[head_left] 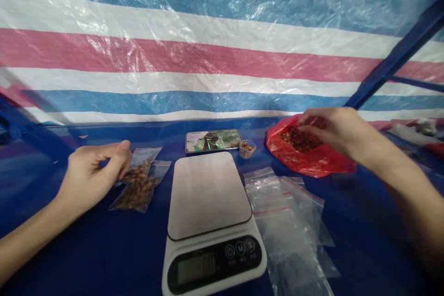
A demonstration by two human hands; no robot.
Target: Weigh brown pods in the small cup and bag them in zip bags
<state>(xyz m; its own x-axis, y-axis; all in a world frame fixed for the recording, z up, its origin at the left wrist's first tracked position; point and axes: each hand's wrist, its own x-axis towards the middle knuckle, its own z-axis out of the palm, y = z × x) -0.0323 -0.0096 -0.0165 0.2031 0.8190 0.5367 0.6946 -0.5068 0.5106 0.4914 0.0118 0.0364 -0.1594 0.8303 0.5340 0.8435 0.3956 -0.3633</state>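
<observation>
My left hand (95, 166) is curled with thumb against fingers, above two small zip bags of brown seeds or nuts: the far bag (138, 169) and the near bag (133, 194). Whatever its fingers may hold is hidden. Over the mouth of a red plastic bag (305, 166), my right hand (333, 127) has thumb and forefinger drawn together. Dark reddish-brown seeds or kernels (298, 141) fill this bag, just below the fingertips; anything pinched there is too small to name. Between my hands stands a white kitchen scale (211, 194) with a bare plate, its display apparently reading zero.
Several flat, clear zip bags (287, 226) overlap right of the scale. Behind it lie a phone (213, 141) with a lit screen and a small clear cup (247, 149) holding brown pieces. A striped tarp (208, 55) hangs behind the blue surface; a blue bar (395, 58) slants at right.
</observation>
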